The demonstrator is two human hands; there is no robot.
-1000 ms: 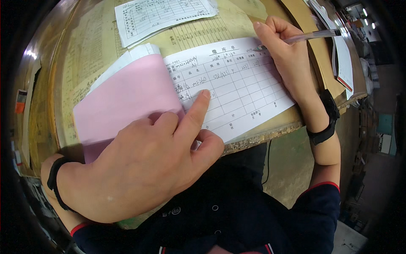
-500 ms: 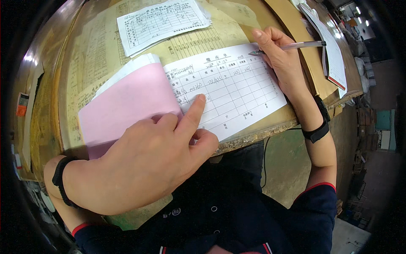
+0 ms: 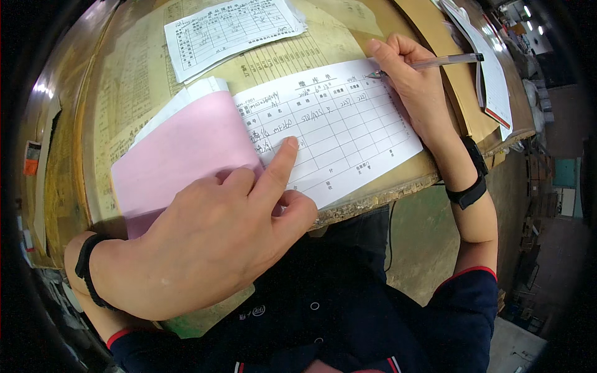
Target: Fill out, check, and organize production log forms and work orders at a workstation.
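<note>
A white printed form with handwritten entries lies on the table in front of me. My right hand is closed round a clear-barrelled pen, its tip at the form's upper right. My left hand rests on the near left of the papers. Its index finger is stretched out with the tip on the form below the written rows, and the other fingers are partly bent. A pink sheet is turned back to the left, partly under my left hand, with white sheets behind it.
A stack of filled-in forms lies farther back on the table, over yellowed printed sheets. At the right are brown cardboard and a white notepad. An orange-and-black object sits at the far left. The table edge is worn.
The papers on the table appear slightly farther left in view. My left fingertip stays on the form, and the pen tip remains near its upper right, with a small fresh mark there.
</note>
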